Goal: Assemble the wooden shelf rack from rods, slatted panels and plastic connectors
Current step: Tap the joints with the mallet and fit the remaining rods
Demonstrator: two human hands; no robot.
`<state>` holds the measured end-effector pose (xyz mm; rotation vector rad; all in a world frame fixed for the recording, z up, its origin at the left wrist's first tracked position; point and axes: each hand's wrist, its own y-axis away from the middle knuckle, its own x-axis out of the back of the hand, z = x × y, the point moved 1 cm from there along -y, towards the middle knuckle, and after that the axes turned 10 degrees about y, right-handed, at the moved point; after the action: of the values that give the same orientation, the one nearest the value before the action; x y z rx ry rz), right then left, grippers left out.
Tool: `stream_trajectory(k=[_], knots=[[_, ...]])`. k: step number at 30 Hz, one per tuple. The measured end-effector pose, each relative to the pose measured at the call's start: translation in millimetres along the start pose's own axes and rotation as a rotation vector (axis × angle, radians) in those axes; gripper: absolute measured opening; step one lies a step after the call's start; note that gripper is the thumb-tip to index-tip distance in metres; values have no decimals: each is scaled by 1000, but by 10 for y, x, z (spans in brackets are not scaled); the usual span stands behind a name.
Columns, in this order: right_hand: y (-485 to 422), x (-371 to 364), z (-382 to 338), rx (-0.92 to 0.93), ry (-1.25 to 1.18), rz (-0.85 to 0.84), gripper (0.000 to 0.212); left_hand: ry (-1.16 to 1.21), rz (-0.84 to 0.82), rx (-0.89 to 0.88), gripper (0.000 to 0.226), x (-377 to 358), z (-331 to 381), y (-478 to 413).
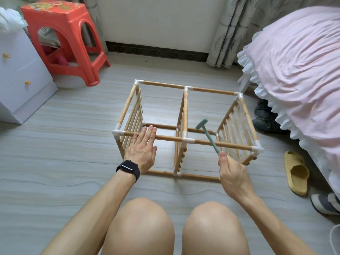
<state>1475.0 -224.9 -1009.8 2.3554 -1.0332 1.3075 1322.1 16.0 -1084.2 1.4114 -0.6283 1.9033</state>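
In the head view, the wooden shelf rack (pixel 185 126) lies on the tiled floor (pixel 73 162) at the centre of the frame, just beyond the person's knees. It is a box of rods with three slatted panels standing on edge at its left, middle and right.

The near top rod (pixel 169 138) has its long axis running left to right across the frame, dipping slightly toward the right. It passes through the white middle connector (pixel 188 140) and ends at the right corner connector (pixel 257 149).

The left hand (pixel 142 151) lies flat with straight fingers on the left half of that rod, pressing down and gripping nothing. The right hand (pixel 232 173), at lower right of centre, is curled round the handle end of a small green mallet (pixel 207 134).

The mallet's handle crosses the rod's right half in the picture; whether it touches the rod I cannot tell. Its head is raised up and left of the right hand, over the bay between the middle and right panels.

The middle connector sits just below and left of the head, with the right corner connector further off. The right hand is therefore the nearer one for tapping either joint, while the left steadies the frame.
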Motion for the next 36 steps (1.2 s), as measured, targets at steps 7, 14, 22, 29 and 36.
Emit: stream_trajectory(k=[7,14,22,29,36], knots=[[5,83,-80,120,-140,361,54,-11,-24,-2,67,56,-4,-107],[11,-163,29,41,31,173,54,-30,-42,7,71,73,38,-100],[-87,-191,-79,50,-49,153,53,-39,-57,11,73,85,43,-101],[3,-335,32,97,79,19,55,-39,-70,16,76,91,42,-88],[-69,-364,74,35,331,-281,51,-25,-81,28,75,104,50,-50]])
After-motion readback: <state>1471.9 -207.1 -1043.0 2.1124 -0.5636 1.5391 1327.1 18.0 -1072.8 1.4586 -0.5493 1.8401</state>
